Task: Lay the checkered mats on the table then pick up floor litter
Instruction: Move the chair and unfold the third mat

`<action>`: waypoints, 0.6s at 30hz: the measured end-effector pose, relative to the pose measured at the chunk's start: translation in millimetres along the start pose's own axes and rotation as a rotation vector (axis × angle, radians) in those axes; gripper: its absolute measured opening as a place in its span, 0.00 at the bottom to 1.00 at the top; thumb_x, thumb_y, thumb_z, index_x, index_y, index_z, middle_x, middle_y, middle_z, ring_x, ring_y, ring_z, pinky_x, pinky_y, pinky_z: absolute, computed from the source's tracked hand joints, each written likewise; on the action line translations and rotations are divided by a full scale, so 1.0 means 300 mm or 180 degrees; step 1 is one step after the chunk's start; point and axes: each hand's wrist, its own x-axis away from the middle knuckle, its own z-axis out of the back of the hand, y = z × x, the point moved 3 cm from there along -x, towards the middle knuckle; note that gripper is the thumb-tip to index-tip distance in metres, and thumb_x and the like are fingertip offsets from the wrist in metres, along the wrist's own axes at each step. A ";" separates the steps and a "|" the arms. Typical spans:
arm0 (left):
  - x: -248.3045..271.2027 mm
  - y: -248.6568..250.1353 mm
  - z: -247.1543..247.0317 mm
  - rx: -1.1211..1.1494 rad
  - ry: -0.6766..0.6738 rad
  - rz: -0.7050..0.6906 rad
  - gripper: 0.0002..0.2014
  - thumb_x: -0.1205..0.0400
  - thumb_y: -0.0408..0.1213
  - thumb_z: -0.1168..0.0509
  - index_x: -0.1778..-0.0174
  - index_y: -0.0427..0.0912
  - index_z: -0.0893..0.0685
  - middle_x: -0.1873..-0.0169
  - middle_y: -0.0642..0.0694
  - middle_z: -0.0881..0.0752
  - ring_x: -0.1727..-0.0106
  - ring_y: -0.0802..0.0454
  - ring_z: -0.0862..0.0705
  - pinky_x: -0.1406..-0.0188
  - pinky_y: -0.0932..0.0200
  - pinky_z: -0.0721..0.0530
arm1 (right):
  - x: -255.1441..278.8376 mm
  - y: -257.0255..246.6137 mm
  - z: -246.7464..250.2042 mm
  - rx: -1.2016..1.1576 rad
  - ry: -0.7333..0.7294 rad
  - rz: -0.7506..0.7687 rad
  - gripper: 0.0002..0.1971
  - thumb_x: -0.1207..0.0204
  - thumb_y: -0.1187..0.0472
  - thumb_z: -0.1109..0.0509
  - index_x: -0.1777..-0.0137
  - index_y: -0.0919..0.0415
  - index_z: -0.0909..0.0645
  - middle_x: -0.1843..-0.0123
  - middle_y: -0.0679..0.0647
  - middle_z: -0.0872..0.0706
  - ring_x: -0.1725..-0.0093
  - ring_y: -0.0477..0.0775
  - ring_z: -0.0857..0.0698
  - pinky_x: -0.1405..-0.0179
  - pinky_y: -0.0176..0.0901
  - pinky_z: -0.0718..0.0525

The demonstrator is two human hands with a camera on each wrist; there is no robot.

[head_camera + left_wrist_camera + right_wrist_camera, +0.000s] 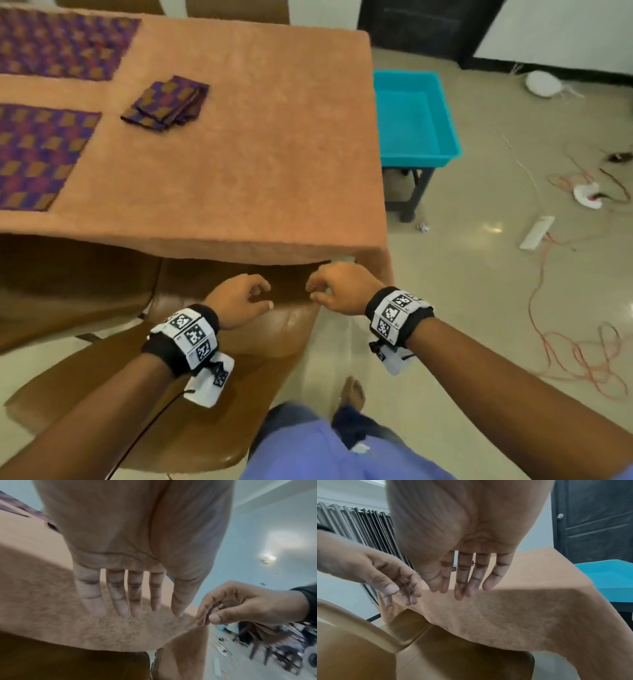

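Note:
Two purple-and-gold checkered mats lie flat on the orange-covered table (246, 154), one at the far left (58, 44) and one nearer (37, 154). A folded stack of mats (166, 102) sits between them and the table's middle. My left hand (255, 294) and right hand (320, 287) hang close together just below the table's front edge, over a brown chair seat (239, 342). Both hold nothing. In the wrist views the left hand's fingers (120, 595) and the right hand's fingers (467, 574) are relaxed near the hanging cloth edge. A small crumpled scrap (423, 226) lies on the floor.
A blue tub (414, 116) stands on a dark stool right of the table. On the tiled floor to the right lie a white strip (536, 233), a white-and-red piece (587, 195) and tangled red wires (575, 342). Another brown chair (68, 284) is tucked at the left.

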 end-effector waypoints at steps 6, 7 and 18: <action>-0.117 -0.076 0.099 0.0528 0.0972 0.0785 0.20 0.23 0.47 0.30 0.36 0.47 0.20 0.36 0.43 0.21 0.33 0.43 0.23 0.33 0.45 0.23 | -0.245 0.120 0.145 -0.0351 0.0173 0.0197 0.10 0.22 0.56 0.32 0.44 0.54 0.13 0.46 0.50 0.11 0.47 0.52 0.15 0.46 0.52 0.15; -0.142 -0.091 0.125 0.0501 0.1096 0.0870 0.23 0.23 0.48 0.30 0.34 0.46 0.22 0.35 0.42 0.22 0.32 0.42 0.24 0.32 0.44 0.24 | -0.288 0.121 0.163 -0.0376 0.0162 0.0267 0.10 0.22 0.57 0.33 0.45 0.53 0.13 0.46 0.50 0.11 0.48 0.51 0.15 0.46 0.51 0.15; -0.473 -0.389 0.549 -0.0014 0.1541 0.1626 0.37 0.31 0.59 0.30 0.25 0.56 0.31 0.20 0.47 0.35 0.18 0.41 0.40 0.24 0.36 0.34 | -1.007 0.019 0.355 -0.0169 -0.0023 0.0805 0.13 0.27 0.56 0.35 0.46 0.55 0.14 0.49 0.54 0.12 0.50 0.56 0.15 0.48 0.51 0.17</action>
